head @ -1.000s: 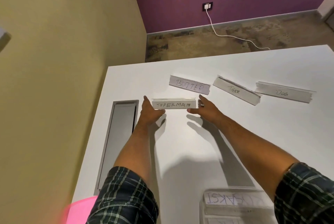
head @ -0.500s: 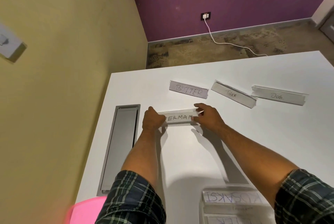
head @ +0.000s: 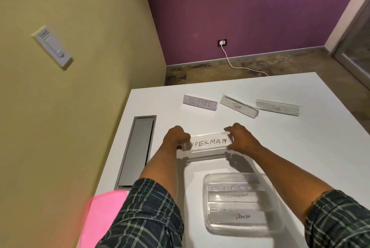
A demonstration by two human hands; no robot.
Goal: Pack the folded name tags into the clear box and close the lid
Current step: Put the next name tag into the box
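Head view | white counter (head: 300,147) in olive/purple-walled corner | SUPERMAN tag (head: 209,142) long axis left-right, lettering facing wearer, beyond clear box (head: 208,225) | left hand (head: 176,137), right hand (head: 243,137) grip pinching its ends.

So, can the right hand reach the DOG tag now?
Probably not yet: the right hand and the left hand both hold the SUPERMAN tag. The table toward the DOG tag is bare.
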